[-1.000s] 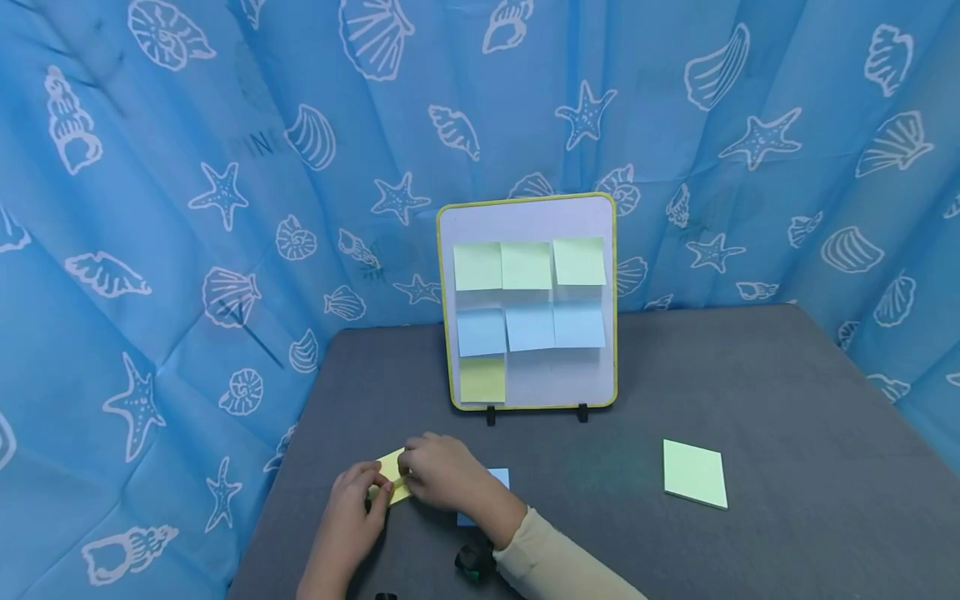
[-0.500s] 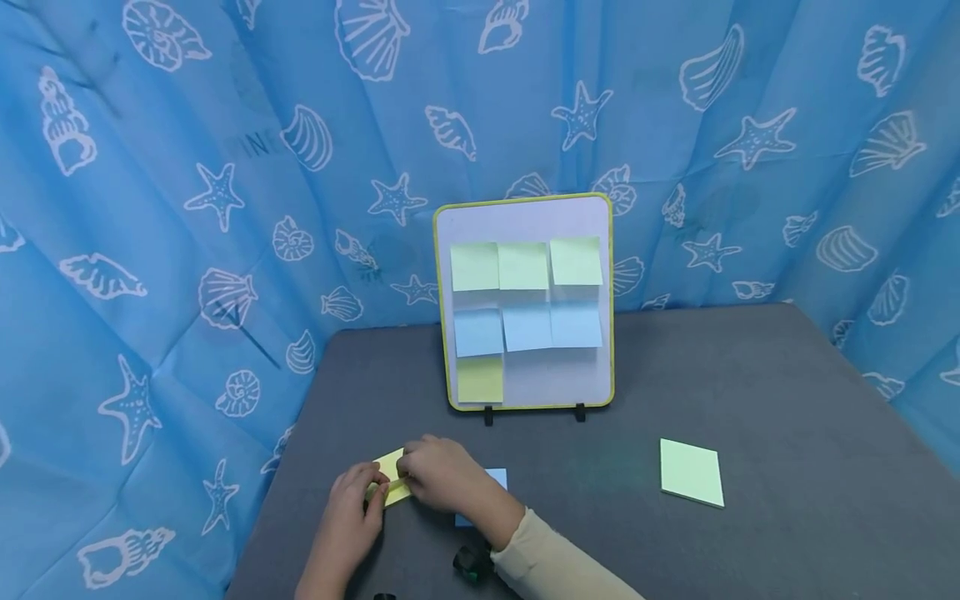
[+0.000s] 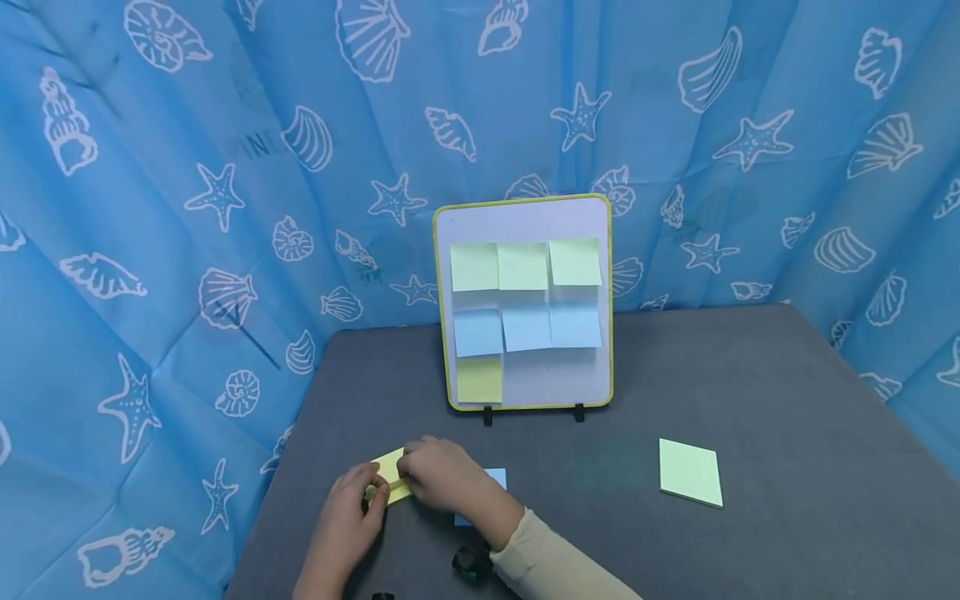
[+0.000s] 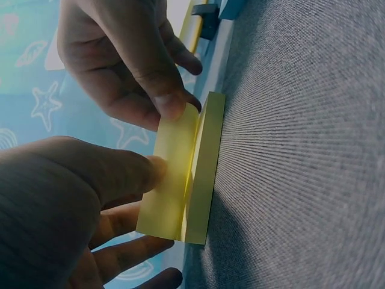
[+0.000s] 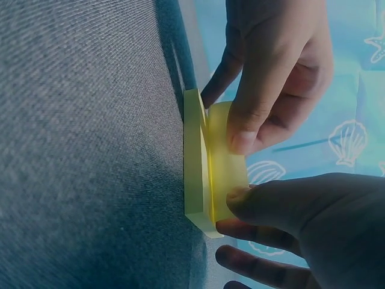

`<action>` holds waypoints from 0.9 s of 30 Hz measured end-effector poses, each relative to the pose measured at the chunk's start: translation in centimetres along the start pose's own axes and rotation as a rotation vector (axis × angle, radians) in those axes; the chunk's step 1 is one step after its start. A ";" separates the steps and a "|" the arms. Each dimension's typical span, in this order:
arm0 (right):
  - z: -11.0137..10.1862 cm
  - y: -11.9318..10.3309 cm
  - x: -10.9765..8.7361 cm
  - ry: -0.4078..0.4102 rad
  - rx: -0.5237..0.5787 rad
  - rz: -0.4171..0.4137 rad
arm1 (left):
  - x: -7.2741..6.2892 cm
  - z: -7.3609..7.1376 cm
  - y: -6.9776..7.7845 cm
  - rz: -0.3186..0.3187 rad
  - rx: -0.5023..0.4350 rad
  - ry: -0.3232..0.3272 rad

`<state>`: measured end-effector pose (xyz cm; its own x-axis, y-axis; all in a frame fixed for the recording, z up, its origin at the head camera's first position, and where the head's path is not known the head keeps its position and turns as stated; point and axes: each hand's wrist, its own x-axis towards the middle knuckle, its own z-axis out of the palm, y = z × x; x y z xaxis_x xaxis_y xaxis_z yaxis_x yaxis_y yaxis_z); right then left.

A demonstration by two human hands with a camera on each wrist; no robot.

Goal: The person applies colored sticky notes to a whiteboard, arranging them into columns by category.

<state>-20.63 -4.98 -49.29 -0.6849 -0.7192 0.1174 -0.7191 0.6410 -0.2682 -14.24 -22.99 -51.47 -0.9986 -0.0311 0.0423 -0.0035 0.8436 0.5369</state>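
Note:
A yellow sticky note pad lies on the grey table, left of centre in the head view. Its top sticky note is bent up from the pad, still against it along one edge. My left hand pinches the raised sheet near one end, thumb on its face. At the other end, my right hand pinches the same sheet between thumb and fingers. In the right wrist view, the pad's side stands close to the table surface, and both thumbs press the lifted sheet.
A yellow-edged whiteboard stands behind the hands, bearing rows of green and blue notes and one yellow note. A blue pad is partly under my right wrist. A green pad lies right. A black object sits near the right sleeve.
The head view has shifted slightly. Both hands keep almost the same place on the yellow sheet, with no clear movement.

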 end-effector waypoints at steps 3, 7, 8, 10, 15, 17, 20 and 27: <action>0.1 0.0 0.0 -0.003 0.003 0.001 | 0.0 0.0 0.0 0.000 -0.005 0.004; 0.1 0.0 0.0 -0.005 0.010 0.004 | -0.1 -0.1 0.0 0.007 -0.011 0.010; 0.1 0.1 0.0 -0.004 0.009 0.003 | -0.1 -0.1 0.0 0.009 -0.011 0.011; 0.2 0.1 0.0 -0.003 0.014 0.002 | -0.1 -0.1 0.0 0.010 -0.014 0.014; 0.1 0.0 -0.1 0.002 0.013 -0.005 | -0.1 0.0 0.0 0.009 -0.014 0.021; 0.0 0.0 -0.1 0.003 0.014 -0.006 | 0.0 0.1 0.0 0.004 -0.012 0.021; 0.0 0.0 -0.1 0.002 0.021 -0.008 | 0.0 0.1 0.0 -0.003 -0.011 0.019; 0.0 0.0 -0.1 -0.009 0.040 -0.002 | 0.0 0.1 0.1 -0.012 -0.019 0.019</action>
<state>-20.54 -4.87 -49.26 -0.6825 -0.7227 0.1091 -0.7149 0.6289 -0.3058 -14.26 -22.88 -51.54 -0.9973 -0.0512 0.0520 -0.0139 0.8330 0.5532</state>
